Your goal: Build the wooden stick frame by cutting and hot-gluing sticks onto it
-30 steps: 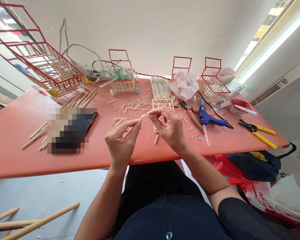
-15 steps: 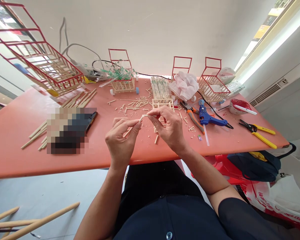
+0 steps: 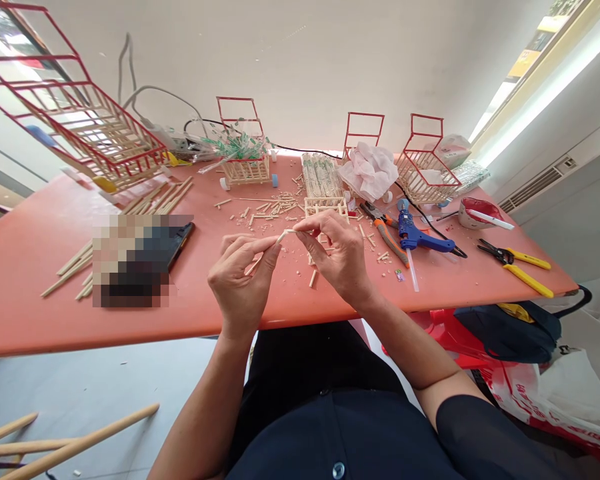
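Note:
Thumb and fingers of my left hand [image 3: 243, 277] are closed on a thin wooden stick [image 3: 282, 236], whose lower end shows below the fingers. My right hand [image 3: 339, 257] pinches a short piece of wooden stick [image 3: 290, 231]. The two pieces meet at an angle between my fingertips, above the table; whether they are joined, I cannot tell. Just behind my right hand stands a small wooden stick frame [image 3: 325, 204], partly hidden by that hand.
On the orange table [image 3: 190, 313] lie a blue glue gun [image 3: 423, 240], orange-handled pliers [image 3: 387, 237], yellow wire strippers [image 3: 523, 260] and scattered stick offcuts [image 3: 275, 207]. Red-handled stick carts, including a large one [image 3: 100, 133], stand behind. A phone, partly pixelated, [image 3: 184, 243] lies left.
My left hand has shifted very slightly to the left. My right hand keeps its place, and both still pinch the stick pieces.

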### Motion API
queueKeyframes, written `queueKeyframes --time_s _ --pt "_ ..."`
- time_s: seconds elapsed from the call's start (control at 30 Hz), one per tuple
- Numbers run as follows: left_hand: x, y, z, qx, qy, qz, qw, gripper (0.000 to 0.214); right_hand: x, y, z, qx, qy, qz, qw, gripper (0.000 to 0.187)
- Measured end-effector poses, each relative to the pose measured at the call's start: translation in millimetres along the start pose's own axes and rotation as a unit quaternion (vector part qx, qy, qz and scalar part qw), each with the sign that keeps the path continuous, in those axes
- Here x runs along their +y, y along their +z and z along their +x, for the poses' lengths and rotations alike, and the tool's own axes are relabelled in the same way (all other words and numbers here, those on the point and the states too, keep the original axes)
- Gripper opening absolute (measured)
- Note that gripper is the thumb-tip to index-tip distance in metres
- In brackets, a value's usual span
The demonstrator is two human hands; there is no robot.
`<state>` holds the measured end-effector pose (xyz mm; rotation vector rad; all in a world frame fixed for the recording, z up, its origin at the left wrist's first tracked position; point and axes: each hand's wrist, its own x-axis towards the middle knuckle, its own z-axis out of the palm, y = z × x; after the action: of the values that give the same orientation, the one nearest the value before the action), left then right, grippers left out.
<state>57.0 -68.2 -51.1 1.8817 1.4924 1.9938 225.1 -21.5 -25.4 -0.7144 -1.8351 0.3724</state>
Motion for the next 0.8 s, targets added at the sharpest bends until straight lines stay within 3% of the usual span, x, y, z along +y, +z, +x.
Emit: queueKeyframes --time_s 0.8 --pt "-5.6 0.8 -0.5 0.02 0.049 0.026 0.998 0.006 2.1 0.6 -0.1 0.003 -0.019 0.02 1.0 0.012"
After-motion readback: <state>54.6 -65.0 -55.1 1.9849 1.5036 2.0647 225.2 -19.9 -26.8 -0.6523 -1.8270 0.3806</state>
